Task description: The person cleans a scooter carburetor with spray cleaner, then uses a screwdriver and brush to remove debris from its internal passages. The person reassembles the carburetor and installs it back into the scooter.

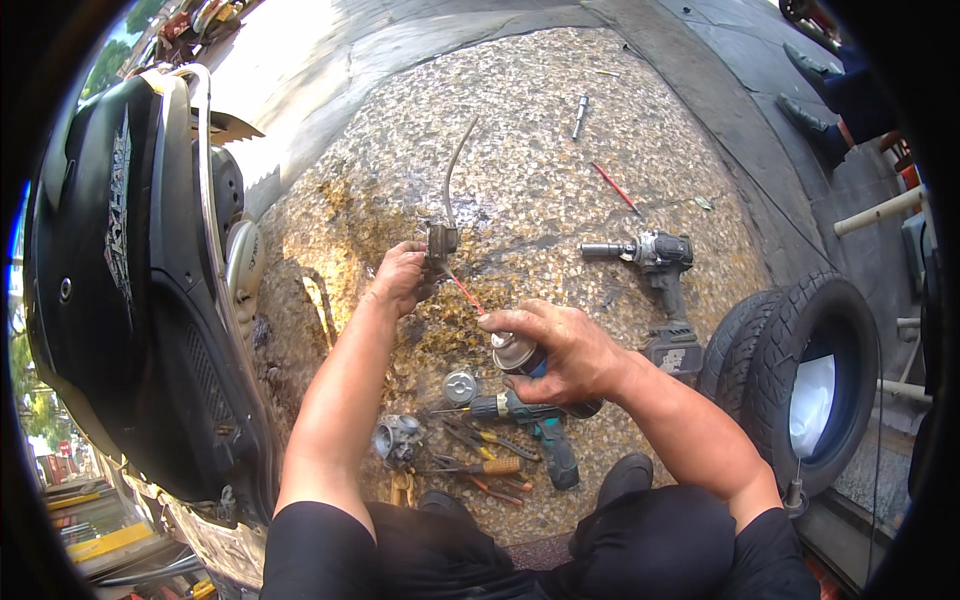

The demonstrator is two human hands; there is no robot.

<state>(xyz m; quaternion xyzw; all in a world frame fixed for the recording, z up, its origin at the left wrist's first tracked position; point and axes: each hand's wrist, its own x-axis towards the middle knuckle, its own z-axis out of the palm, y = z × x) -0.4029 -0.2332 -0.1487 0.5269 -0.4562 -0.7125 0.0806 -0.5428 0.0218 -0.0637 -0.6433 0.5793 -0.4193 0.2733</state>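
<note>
My left hand grips a small, boxy, dark metal part above the wet, stained ground. From that part a thin grey hose curves away toward the far side. In my right hand is a spray can, its index finger on the nozzle. A thin red straw runs from the nozzle up to the metal part. Below the can lie a teal cordless drill and a round metal lid. A carburetor-like metal body sits nearer my left knee.
Pliers and a wooden-handled tool lie near my feet. To the right are an impact wrench, a red rod and stacked tires. A black motorcycle body stands close on the left. Another person's shoes show far right.
</note>
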